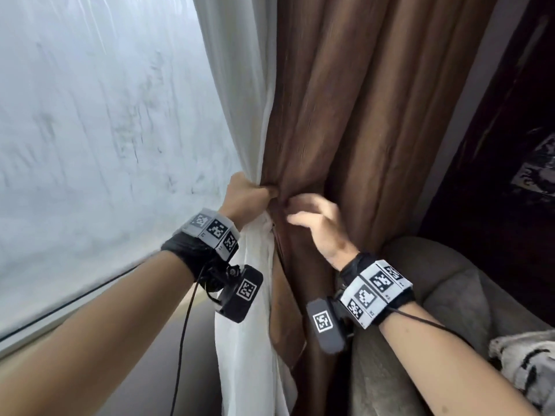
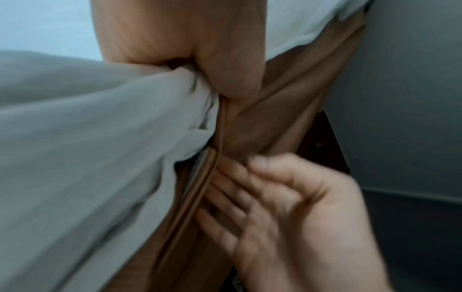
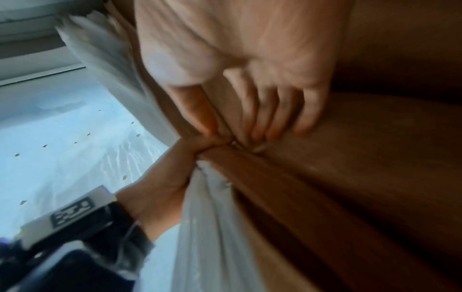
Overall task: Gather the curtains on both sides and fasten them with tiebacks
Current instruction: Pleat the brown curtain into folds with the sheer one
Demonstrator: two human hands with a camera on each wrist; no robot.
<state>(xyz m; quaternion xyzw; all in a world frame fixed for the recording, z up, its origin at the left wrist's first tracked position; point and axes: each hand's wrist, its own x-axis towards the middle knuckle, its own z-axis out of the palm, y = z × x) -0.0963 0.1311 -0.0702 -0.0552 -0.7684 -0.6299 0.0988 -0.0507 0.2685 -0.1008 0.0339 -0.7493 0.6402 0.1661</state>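
Observation:
A brown curtain (image 1: 345,121) hangs beside a white sheer curtain (image 1: 240,85) at the right of the window. My left hand (image 1: 249,195) grips both fabrics bunched together at waist height; its thumb (image 2: 232,65) presses the white sheer (image 2: 100,138) against the brown cloth (image 2: 262,126). My right hand (image 1: 318,223) is blurred, its fingers (image 3: 272,110) straight and spread against the brown folds (image 3: 350,177) just right of the left hand (image 3: 175,173). No tieback shows in any view.
A fogged window pane (image 1: 105,130) fills the left. A grey upholstered armchair (image 1: 444,298) stands close at the lower right with a patterned cloth (image 1: 528,361) on it. Dark furniture (image 1: 510,145) lies beyond the curtain on the right.

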